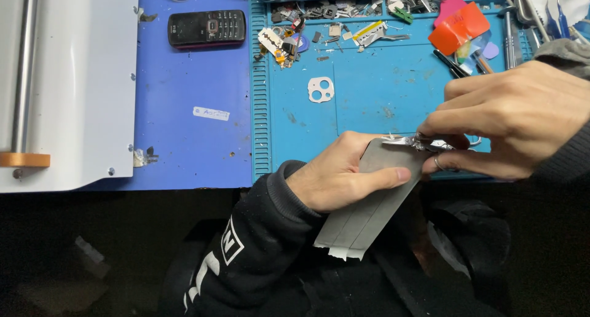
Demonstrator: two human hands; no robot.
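The person's left hand holds a flat grey sheet at the near edge of the tabletop, thumb pressed across its face and the other fingers behind it, so this grip is clamped on the sheet. The sheet tilts up and to the right, and its lower end, where a bit of white backing shows, hangs out over the person's dark lap. The right hand pinches a pair of small metal scissors at the sheet's upper corner; this grip is closed on the scissors, with a finger through a ring.

The sheet looks thin, light and bendable, more like film or adhesive stock than a rigid plate, with faint lengthwise lines. It would probably sag or crease if held by one corner, so a flat pinch near the middle, as the thumb now gives, suits it best. Its surface appears matte, not slippery. The scissors are stiff and sharp at the tip.

Counted: one grey sheet, one pair of scissors, one black keypad phone on the blue surface, one teal work mat, one white camera-lens frame with three holes, and one orange plastic pick. The small screws and parts in the mat's trays are too many and too small to count.
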